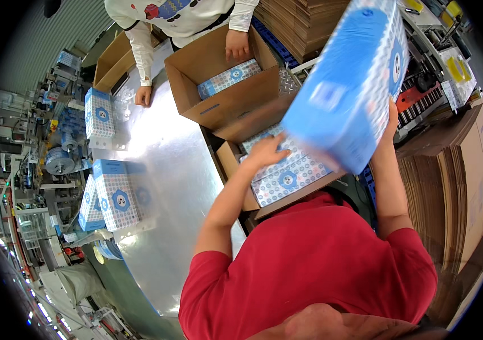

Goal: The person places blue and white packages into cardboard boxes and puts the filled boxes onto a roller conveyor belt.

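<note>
Your right hand (390,122) grips the far edge of a large blue wrapped pack (346,79), fingers closed on it, holding it tilted above the open cardboard box (231,160). Your left hand (265,152) lies flat, fingers spread, on the patterned packs (287,173) already in that box. Across the metal surface (168,170), another person's hand (237,44) reaches into a second box (219,85).
</note>
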### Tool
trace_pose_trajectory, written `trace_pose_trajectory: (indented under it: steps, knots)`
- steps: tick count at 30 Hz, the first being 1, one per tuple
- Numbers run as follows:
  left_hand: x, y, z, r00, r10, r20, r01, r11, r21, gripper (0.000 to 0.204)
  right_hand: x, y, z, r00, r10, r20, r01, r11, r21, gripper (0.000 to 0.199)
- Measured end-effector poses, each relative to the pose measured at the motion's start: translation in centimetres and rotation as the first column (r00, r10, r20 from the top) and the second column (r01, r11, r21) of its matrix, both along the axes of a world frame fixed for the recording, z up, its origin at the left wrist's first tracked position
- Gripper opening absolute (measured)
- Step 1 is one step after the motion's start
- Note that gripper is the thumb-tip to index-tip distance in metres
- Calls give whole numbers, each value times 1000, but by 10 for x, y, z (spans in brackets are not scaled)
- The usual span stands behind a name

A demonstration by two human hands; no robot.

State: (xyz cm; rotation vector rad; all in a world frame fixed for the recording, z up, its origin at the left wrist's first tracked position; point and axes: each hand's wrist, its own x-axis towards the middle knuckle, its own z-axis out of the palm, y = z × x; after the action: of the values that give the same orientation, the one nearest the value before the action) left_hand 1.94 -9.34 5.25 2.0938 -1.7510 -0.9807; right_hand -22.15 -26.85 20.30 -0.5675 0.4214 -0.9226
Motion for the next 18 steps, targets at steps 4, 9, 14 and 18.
trace_pose_trajectory:
  steps: [4,9,14,18]
  knots:
    - [-14,20,-72,982,55,180,1,956,-294,56,7,8,1,961,165,-223,-271,737,-619,75]
    - [-28,33,-22,946,100,310,34,915,-401,33,82,-7,-17,613,-505,-608,-789,-422,-446,84]
    - [-26,42,37,880,216,423,90,799,-595,51,116,1,-119,-16,-452,-892,-952,-266,152,97]
    - [1,63,-25,793,480,376,-309,848,-432,59,120,15,-137,151,-466,-872,-966,-255,-31,87]
